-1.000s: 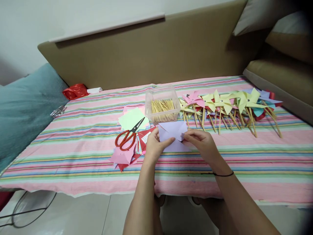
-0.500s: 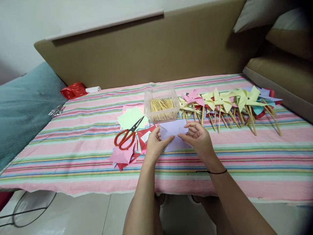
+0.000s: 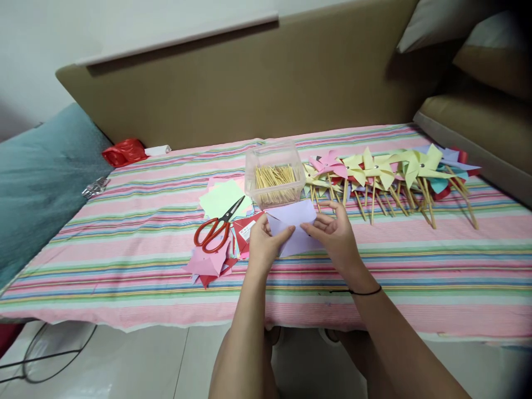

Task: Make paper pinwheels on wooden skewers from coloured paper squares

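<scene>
Two hands, left hand (image 3: 262,245) and right hand (image 3: 337,237), each grip closed on the lilac paper (image 3: 293,217).

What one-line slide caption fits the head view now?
Both hands, left hand and right hand, fold a lilac paper square beside red-handled scissors and finished pinwheels.

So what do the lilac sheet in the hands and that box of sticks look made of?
Lilac sheet: thin matte paper, apparently; it holds sharp creases. Box: clear, glossy plastic, sticks visible through its walls. Sticks: pale, thin, likely wood or bamboo.
</scene>
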### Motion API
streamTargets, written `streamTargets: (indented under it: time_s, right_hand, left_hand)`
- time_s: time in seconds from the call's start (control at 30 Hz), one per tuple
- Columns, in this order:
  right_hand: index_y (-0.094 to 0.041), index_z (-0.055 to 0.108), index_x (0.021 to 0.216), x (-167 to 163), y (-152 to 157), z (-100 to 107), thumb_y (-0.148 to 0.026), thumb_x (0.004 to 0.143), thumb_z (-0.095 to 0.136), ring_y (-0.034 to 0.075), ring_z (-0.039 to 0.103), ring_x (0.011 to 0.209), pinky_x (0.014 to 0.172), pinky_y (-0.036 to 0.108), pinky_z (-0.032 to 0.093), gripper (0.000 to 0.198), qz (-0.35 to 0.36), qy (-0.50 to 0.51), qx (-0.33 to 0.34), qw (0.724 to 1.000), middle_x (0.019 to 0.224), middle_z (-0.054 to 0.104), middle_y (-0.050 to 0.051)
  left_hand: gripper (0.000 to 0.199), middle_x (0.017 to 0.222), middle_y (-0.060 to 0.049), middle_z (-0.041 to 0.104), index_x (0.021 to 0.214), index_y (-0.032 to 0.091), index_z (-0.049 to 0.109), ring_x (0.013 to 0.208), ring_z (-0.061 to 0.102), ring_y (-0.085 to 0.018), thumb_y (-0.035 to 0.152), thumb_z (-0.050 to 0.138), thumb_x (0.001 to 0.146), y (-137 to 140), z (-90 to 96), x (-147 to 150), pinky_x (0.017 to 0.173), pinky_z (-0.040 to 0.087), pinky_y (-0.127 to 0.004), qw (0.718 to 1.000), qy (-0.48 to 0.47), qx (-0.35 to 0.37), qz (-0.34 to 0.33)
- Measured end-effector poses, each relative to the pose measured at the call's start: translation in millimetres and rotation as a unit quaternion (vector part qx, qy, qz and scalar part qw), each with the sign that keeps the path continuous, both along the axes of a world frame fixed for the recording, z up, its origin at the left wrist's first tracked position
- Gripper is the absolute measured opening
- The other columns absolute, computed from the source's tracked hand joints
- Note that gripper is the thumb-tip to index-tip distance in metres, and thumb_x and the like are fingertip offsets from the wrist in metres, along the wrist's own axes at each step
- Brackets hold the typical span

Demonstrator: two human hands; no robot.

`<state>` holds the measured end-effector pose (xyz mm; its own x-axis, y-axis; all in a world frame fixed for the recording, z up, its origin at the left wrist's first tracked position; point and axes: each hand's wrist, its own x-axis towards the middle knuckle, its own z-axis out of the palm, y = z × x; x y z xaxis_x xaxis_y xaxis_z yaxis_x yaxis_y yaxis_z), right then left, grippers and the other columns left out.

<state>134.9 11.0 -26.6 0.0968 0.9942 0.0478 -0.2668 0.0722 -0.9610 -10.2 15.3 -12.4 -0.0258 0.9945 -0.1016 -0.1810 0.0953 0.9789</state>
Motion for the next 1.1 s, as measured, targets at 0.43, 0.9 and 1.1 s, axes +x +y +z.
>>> streamTargets:
  time_s: [0.43,0.9,1.1]
  right_hand:
    - [-0.023,0.034,0.121,-9,-6,3,-0.029,0.054,0.082,0.017,0.066,0.062,0.058,0.028,0.051,0.083,-0.036,0.053,-0.088,0.994,0.069,0.072,-0.002]
    - [-0.025,0.033,0.123,11,-2,-9,-0.026,0.056,0.081,0.018,0.065,0.057,0.054,0.026,0.047,0.083,0.123,-0.039,-0.123,0.984,0.063,0.069,-0.003]
    - [-0.024,0.031,0.125,10,-2,-9,-0.024,0.055,0.08,0.018,0.065,0.058,0.055,0.026,0.048,0.085,0.135,-0.035,-0.137,0.981,0.062,0.068,-0.004]
  left_hand:
    - [0.041,0.076,-0.002,0.07,0.086,0.016,0.062,0.065,0.063,-0.016,0.028,0.082,0.052,0,-2.8,1,0.064,0.05,-0.029,1.0,0.008,-0.021,0.019]
    - [0.027,0.072,-0.002,0.063,0.085,0.014,0.067,0.063,0.055,-0.009,0.029,0.075,0.064,5,-0.6,-18,0.058,0.041,-0.02,0.996,0.08,-0.004,-0.043]
    - [0.016,0.062,0.001,0.057,0.083,0.016,0.069,0.054,0.048,-0.009,0.026,0.07,0.07,4,-3.0,-20,0.051,0.033,-0.02,0.99,0.102,0.038,-0.089]
